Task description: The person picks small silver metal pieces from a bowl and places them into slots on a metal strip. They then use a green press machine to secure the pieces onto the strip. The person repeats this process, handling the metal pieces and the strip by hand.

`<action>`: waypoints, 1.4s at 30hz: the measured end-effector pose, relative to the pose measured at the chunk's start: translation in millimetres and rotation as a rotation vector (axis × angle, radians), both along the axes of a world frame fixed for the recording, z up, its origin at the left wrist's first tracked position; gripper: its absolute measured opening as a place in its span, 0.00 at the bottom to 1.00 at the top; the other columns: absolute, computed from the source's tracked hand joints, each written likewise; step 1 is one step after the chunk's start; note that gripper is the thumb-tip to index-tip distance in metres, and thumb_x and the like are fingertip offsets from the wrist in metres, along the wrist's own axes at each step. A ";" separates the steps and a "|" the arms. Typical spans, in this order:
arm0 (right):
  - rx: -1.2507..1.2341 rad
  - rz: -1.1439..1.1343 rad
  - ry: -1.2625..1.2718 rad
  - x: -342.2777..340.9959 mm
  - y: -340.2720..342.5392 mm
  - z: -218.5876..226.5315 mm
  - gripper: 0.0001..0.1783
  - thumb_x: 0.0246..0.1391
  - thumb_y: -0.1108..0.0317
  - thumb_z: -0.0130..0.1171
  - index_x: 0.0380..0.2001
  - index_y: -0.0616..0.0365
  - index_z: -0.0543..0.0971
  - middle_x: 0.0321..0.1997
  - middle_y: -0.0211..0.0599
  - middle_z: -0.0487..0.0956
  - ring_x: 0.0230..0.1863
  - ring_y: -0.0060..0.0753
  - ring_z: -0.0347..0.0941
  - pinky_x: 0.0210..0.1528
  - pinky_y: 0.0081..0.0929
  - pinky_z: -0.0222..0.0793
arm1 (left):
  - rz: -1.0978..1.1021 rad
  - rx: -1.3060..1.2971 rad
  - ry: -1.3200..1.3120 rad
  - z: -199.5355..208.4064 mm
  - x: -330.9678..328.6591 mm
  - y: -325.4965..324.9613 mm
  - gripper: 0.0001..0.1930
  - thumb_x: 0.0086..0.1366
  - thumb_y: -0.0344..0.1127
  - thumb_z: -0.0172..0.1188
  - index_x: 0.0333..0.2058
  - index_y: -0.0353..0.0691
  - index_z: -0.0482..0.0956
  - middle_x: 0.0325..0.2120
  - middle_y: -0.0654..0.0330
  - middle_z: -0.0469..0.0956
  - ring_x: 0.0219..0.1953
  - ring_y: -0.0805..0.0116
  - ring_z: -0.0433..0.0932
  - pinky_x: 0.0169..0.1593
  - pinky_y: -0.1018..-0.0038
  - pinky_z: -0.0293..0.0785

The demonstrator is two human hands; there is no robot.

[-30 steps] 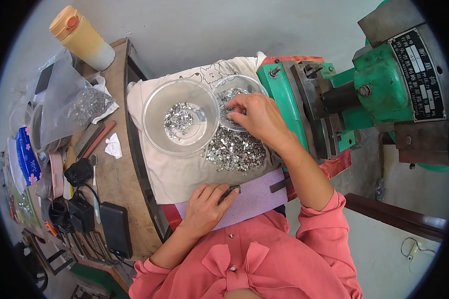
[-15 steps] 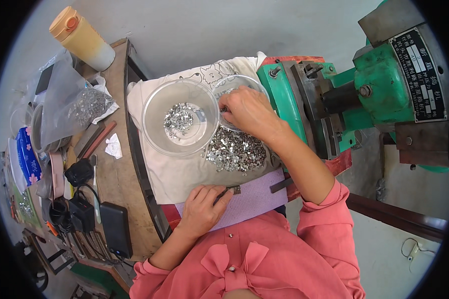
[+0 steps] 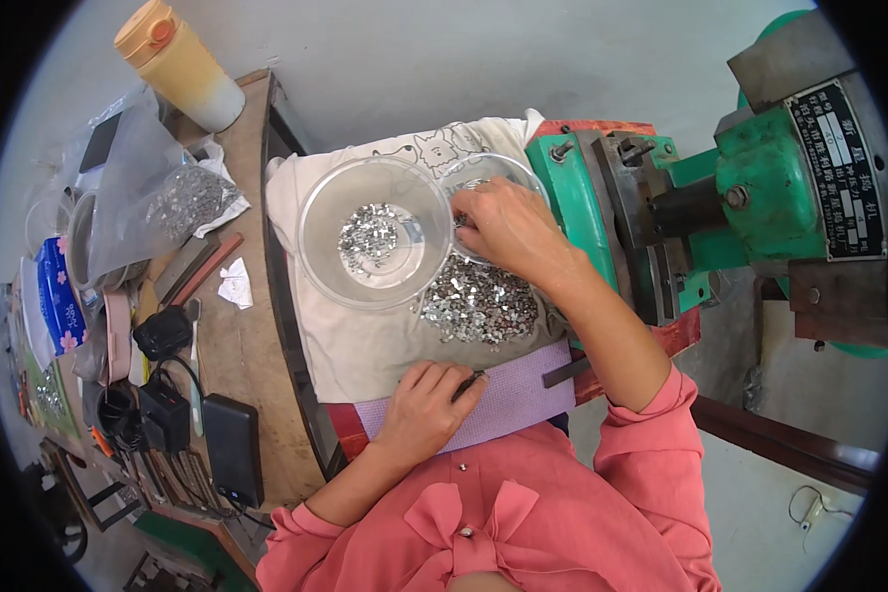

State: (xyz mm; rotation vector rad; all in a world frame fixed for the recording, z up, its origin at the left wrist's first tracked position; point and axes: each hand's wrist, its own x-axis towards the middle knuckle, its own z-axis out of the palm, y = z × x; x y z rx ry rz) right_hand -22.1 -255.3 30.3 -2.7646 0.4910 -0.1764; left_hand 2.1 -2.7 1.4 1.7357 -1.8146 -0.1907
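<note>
My right hand (image 3: 515,235) reaches over the smaller clear plastic tub (image 3: 508,166). Its fingers are curled together at that tub's left side, and whatever they pinch is mostly hidden. My left hand (image 3: 426,407) rests near the front edge, closed around a thin dark metal tool (image 3: 471,384); only a short end of it shows past the fingers. In front of the tubs lies a heap of small shiny metal pieces (image 3: 483,308) on a beige cloth (image 3: 355,345). To the left, a larger clear tub (image 3: 311,237) holds more such pieces (image 3: 368,237).
A green press machine (image 3: 770,197) stands close on the right. Purple mesh mat (image 3: 513,400) lies under the front, with a dark metal bar (image 3: 562,371) on it. The wooden table (image 3: 257,365) at left carries a yellow bottle (image 3: 192,79), a plastic bag (image 3: 133,197) and a black power bank (image 3: 231,449).
The whole view has shifted slightly, moving things to the right. The dark tool's squared end, plain before, is now mostly covered by my left fingers. My right hand stays at the smaller tub.
</note>
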 end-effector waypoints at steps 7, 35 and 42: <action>-0.008 0.038 0.014 -0.1 -0.1 1.6 0.06 0.45 0.71 0.64 0.29 0.60 0.82 0.31 0.46 0.82 0.39 0.51 0.78 0.44 0.44 0.74 | -0.010 -0.028 -0.014 -1.1 1.4 0.8 0.15 0.53 0.32 0.63 0.41 0.46 0.84 0.37 0.63 0.78 0.40 0.65 0.77 0.46 0.67 0.70; 1.035 -0.442 -0.302 -39.0 -6.0 24.9 0.06 0.52 0.71 0.69 0.33 0.63 0.84 0.27 0.22 0.80 0.26 0.13 0.69 0.28 0.15 0.63 | 0.230 -0.336 0.270 92.4 51.9 -70.4 0.18 0.53 0.23 0.68 0.45 0.35 0.81 0.37 0.54 0.79 0.37 0.55 0.78 0.41 0.65 0.75; 1.328 -0.490 -0.395 -49.8 -8.6 25.9 0.05 0.56 0.69 0.67 0.34 0.58 0.83 0.26 0.20 0.78 0.24 0.09 0.64 0.27 0.13 0.57 | 0.226 -0.085 0.380 69.7 53.0 -122.7 0.21 0.59 0.27 0.63 0.51 0.31 0.72 0.43 0.44 0.78 0.45 0.44 0.78 0.47 0.57 0.74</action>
